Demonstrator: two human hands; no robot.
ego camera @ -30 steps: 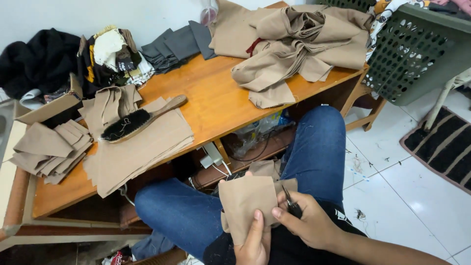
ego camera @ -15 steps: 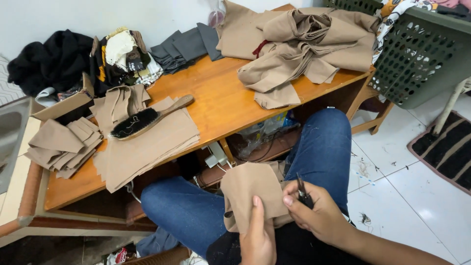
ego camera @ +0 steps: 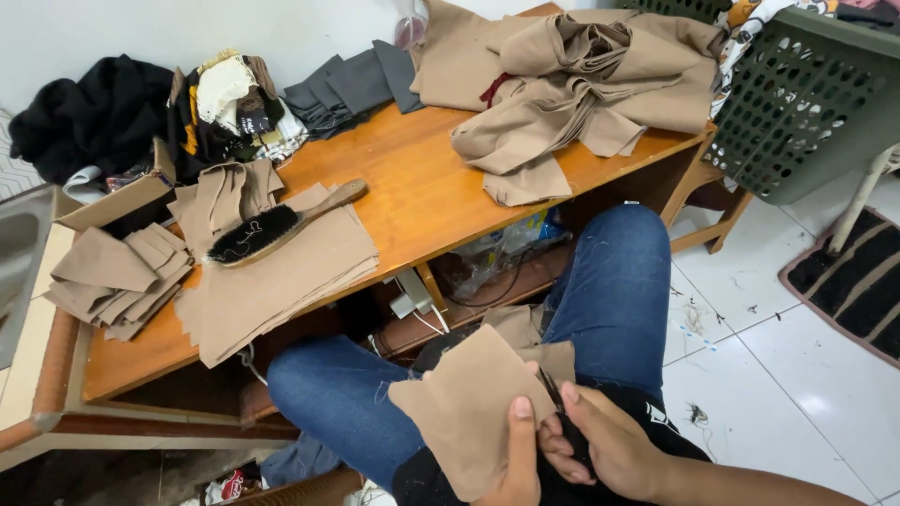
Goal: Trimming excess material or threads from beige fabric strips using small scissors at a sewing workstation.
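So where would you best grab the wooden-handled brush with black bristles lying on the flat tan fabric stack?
Probably by the bare wooden handle, coming from above at its upper-right end. The wooden-handled brush lies flat, its handle jutting clear of the bristle head over the tan fabric stack.

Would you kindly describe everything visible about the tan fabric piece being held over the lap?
The tan fabric piece is a flat, roughly square cut of matte woven-looking cloth with frayed edges, tilted over the blue-jeaned knees. The left hand pinches its lower edge, thumb on top; the right hand works a small dark tool at its right edge.
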